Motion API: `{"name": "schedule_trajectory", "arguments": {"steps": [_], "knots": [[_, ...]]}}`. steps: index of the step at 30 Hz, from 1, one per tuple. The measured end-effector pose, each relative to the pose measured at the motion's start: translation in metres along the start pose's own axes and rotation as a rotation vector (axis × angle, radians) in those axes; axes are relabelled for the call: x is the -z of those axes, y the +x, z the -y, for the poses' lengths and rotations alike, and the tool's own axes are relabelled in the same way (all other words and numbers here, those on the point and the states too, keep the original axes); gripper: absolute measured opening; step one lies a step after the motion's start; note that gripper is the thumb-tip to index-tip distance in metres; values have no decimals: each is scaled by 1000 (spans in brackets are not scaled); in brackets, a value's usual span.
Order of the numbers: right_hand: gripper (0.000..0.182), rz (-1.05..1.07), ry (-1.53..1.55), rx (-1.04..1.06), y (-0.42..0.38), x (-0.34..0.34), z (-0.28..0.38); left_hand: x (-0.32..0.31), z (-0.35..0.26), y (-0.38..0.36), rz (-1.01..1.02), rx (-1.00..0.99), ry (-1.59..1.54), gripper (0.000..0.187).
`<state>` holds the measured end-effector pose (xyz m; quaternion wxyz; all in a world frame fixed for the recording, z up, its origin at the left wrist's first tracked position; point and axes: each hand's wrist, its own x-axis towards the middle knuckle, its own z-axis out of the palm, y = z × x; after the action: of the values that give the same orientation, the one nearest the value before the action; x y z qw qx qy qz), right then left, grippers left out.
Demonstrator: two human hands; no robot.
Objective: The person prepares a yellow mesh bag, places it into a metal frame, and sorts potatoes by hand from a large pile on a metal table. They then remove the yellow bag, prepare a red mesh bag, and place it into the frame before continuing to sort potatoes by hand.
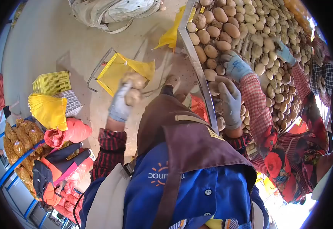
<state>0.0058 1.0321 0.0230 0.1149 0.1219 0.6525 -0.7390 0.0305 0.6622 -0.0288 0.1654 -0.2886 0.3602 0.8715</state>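
My left hand (121,104), in a grey-white glove, holds two potatoes, an upper potato (136,80) and a lower potato (132,97); motion blurs them. Beneath them a yellow mesh bag (111,72) is stretched open on a metal frame (94,74) on the floor. On the right, my gloved right hand (230,108) reaches over the metal edge of the sorting table (199,78). Its fingers curl around a brown potato (214,88), partly covered by the hand. Many loose potatoes (211,51) lie across the table.
Co-workers' gloved hands, one hand (237,66) close to my right hand and another hand (285,52) farther off, touch potatoes. At left stand a yellow crate (51,82), a grey crate (70,102) and filled sacks (19,141). A white sack (109,13) lies ahead.
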Motion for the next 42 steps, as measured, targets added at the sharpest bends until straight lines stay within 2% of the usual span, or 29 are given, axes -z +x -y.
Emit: {"name": "schedule_trajectory", "arguments": {"steps": [1,3,6,9,11,12,13,14,15,17,19,21,23,24,27,28,30,32,35,36,37,42], "knots": [[28,-52,-58,-29,-3,14,-7,28,-4,8,-89,-25,-20,45],[27,-115,-50,-47,-11,33,-20,83,-15,16,-128,-41,47,40],[26,-186,-106,-64,-19,49,-28,104,-28,20,-237,-71,186,33],[26,-193,-190,-81,-26,49,-31,115,-37,37,-313,-60,257,33],[27,-230,-261,-127,-24,47,-39,111,-41,53,-375,-64,434,44],[28,-230,-343,-47,-23,43,-43,120,-39,68,-378,-57,432,44],[28,-228,-348,-58,-18,39,-42,138,-33,86,-365,-116,559,49],[28,-196,-517,23,-15,35,-39,141,-30,92,-350,-175,686,54],[28,-165,-688,106,-13,31,-33,142,-27,94,-347,-163,683,54],[28,-164,-665,21,-9,23,-20,113,-31,96,-619,-19,799,51],[32,-125,-845,143,-3,23,-27,117,-40,103,-579,-29,728,54],[31,-148,-798,125,7,17,-24,129,-46,106,-555,-53,648,58],[33,-148,-1041,348,18,15,-38,138,-52,114,-564,-26,590,51],[39,-131,-1053,349,20,14,-41,143,-53,120,-569,-31,589,51],[47,-123,-1098,473,30,-12,-36,157,-46,143,-623,79,652,48],[56,-66,-1132,433,32,-19,-39,165,-40,158,-619,155,735,48],[58,-54,-1195,441,35,-27,-57,193,-21,188,-629,240,808,49],[65,-80,-1328,418,36,-30,-74,235,12,230,-534,408,1430,52],[67,-77,-1383,379,37,-31,-72,452,122,316,-32,188,1991,55],[67,-67,-1390,374,37,-30,-75,394,105,297,-148,459,1941,54],[66,-82,-1396,360,35,-28,-80,370,103,285,-213,585,1906,53],[70,-107,-1440,211,21,-21,-88,399,127,254,-268,803,1887,48]]}}
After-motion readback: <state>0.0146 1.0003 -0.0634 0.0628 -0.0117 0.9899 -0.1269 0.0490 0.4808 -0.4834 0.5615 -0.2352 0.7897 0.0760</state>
